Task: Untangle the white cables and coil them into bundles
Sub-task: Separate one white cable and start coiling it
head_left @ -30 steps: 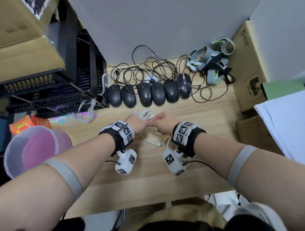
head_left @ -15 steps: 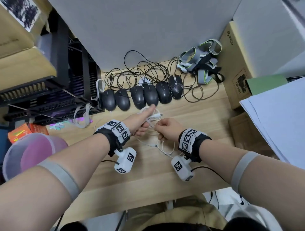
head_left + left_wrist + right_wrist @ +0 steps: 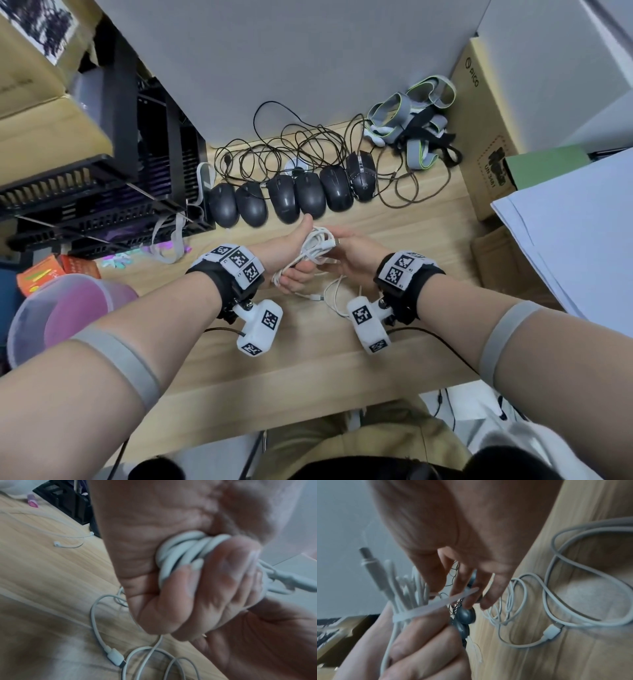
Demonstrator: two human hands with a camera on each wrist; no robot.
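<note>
My left hand point(image 3: 294, 270) grips a coiled bundle of white cable point(image 3: 317, 245) just above the wooden table point(image 3: 308, 370). Seen from the left wrist, the fingers point(image 3: 214, 577) curl round the coils point(image 3: 181, 547). A USB plug point(image 3: 368, 562) sticks up out of the bundle. A white strap point(image 3: 436, 605) is wrapped round the bundle, and my right hand point(image 3: 356, 253) pinches its free end point(image 3: 471, 590). More white cable point(image 3: 330, 294) lies loose on the table under my hands, with a connector point(image 3: 114, 655) showing.
Several black mice point(image 3: 294, 198) sit in a row just beyond my hands, with tangled black cords point(image 3: 291, 150) behind. Grey straps point(image 3: 411, 120) and a cardboard box point(image 3: 479, 144) stand at the back right. Black crates point(image 3: 102, 178) and a pink tub point(image 3: 68, 318) are on the left, white paper point(image 3: 575, 240) on the right.
My left hand has turned palm up and now shows the coiled bundle in its grip. My right hand has come up beside the bundle.
</note>
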